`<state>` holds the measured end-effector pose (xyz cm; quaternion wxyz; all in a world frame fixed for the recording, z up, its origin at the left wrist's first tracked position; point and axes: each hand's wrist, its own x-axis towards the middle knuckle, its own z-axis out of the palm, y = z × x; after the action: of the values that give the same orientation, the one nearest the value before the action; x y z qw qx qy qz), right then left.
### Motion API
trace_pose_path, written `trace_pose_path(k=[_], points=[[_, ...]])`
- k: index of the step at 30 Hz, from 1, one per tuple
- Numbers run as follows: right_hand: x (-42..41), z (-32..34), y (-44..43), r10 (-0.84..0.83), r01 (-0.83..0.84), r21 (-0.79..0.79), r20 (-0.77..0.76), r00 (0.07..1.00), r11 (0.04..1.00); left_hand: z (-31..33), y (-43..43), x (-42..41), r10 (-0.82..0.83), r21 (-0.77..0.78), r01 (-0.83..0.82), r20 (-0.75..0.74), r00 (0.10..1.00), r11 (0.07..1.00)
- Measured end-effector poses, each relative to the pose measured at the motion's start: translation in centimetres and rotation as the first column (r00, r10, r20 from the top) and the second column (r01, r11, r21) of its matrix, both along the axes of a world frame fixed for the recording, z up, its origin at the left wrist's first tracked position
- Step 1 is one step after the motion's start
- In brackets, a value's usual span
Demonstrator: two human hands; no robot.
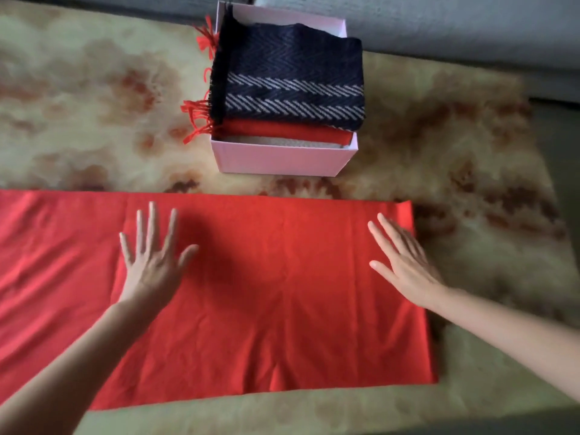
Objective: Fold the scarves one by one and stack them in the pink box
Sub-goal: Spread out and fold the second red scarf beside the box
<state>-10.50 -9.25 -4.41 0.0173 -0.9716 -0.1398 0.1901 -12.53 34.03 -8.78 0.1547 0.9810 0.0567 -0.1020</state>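
Observation:
A red scarf [266, 293] lies spread flat across the near part of the bed, with a folded layer on top ending at a straight right edge. My left hand [153, 262] lies flat on it with fingers spread, near the left edge of the upper layer. My right hand [405, 262] lies flat with straight fingers by the scarf's right edge. Behind it stands the pink box [279, 160]. Inside the box a folded navy scarf with white chevron stripes [292, 83] tops a folded red fringed scarf [282, 131] and a pale scarf [282, 142].
The scarf and box rest on a cream blanket with rust-brown blotches [94, 105]. A grey surface [455, 26] runs along the far side and right. Red fringe [196, 120] hangs over the box's left wall.

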Motion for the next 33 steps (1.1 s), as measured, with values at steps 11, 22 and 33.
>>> trace_pose_path(k=[11,22,33], points=[[-9.4,-0.7,-6.3,0.077,-0.120,-0.180,-0.227,0.971,0.976,-1.3,-8.0,-3.5,-0.296,0.160,0.314,-0.129,0.947,0.936],[-9.6,0.5,-8.9,-0.013,0.013,-0.002,-0.226,0.974,1.000,0.6,-20.2,1.3,-0.485,-0.001,0.485,0.006,0.874,0.874],[-12.3,1.2,-10.9,0.006,0.031,0.079,-0.432,0.902,0.996,2.2,-30.5,4.2,-0.606,-0.090,0.599,-0.112,0.788,0.796]])
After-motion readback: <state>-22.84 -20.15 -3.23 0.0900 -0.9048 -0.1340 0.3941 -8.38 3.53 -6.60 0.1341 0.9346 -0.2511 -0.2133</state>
